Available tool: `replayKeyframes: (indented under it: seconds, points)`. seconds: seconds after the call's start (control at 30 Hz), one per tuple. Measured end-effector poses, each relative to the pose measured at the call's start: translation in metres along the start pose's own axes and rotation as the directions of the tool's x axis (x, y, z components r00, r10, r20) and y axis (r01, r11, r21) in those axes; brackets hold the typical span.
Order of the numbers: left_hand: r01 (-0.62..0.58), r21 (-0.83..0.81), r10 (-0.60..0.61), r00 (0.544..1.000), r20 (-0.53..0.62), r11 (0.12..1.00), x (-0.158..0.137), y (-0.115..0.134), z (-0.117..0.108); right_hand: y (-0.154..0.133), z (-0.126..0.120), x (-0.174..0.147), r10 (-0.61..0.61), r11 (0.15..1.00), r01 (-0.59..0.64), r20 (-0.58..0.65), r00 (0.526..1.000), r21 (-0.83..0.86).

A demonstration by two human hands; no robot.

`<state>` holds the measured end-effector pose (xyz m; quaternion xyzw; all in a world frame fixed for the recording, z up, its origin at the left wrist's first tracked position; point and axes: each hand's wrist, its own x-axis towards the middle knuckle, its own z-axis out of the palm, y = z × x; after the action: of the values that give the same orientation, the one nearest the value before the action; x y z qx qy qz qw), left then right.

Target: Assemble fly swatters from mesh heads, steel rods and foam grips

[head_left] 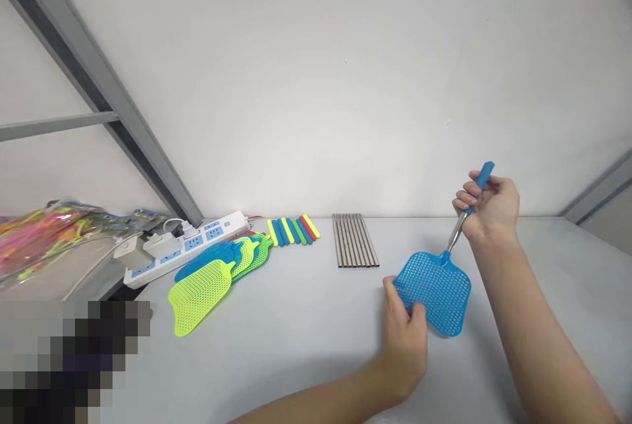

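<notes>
Blue perforated plastic fly swatter (437, 289) sits at four o'clock in my view; the fingers of my left hand (405, 338) pinch its paddle edge, while those of my right hand (496, 207) curl round its blue handle (485, 174) at three. I see yellow-green, blue and green perforated paddles (215, 280) overlapping at eight on the grey surface (306, 318).

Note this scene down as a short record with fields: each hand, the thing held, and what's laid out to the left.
Left hand: grips the edge of the blue mesh head
Right hand: holds the blue handle
Link: metal shaft between head and handle
Rods: metal, side by side
Grips: coloured, in a row
Loose heads: overlapping, yellow-green nearest
Power strip: behind loose heads, plugs in
</notes>
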<state>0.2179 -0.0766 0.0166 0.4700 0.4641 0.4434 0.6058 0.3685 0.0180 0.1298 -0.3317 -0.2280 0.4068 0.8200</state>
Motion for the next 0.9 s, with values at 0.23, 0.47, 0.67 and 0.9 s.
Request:
replayKeyframes:
  seconds: [0.23, 0.47, 0.67, 0.9]
  points:
    - [-0.03, 0.008, 0.03, 0.999, 0.022, 1.0, 0.001, -0.013, -0.005, 0.014, 0.0, 0.002, 0.036, 0.999, -0.038, 0.108, 0.993, 0.019]
    - [-0.029, -0.002, 0.029, 0.997, -0.073, 1.0, 0.007, -0.021, -0.004, 0.027, 0.0, 0.003, 0.058, 0.998, -0.061, 0.085, 0.995, 0.034]
    - [-0.028, -0.009, 0.027, 0.996, -0.081, 1.0, 0.008, -0.024, -0.005, 0.03, 0.0, 0.003, 0.053, 0.998, -0.054, 0.053, 0.997, 0.013]
    - [0.006, -0.147, -0.013, 0.999, -0.052, 0.989, 0.009, -0.015, -0.006, 0.038, -0.001, 0.002, 0.057, 0.998, -0.056, 0.038, 0.998, -0.038]
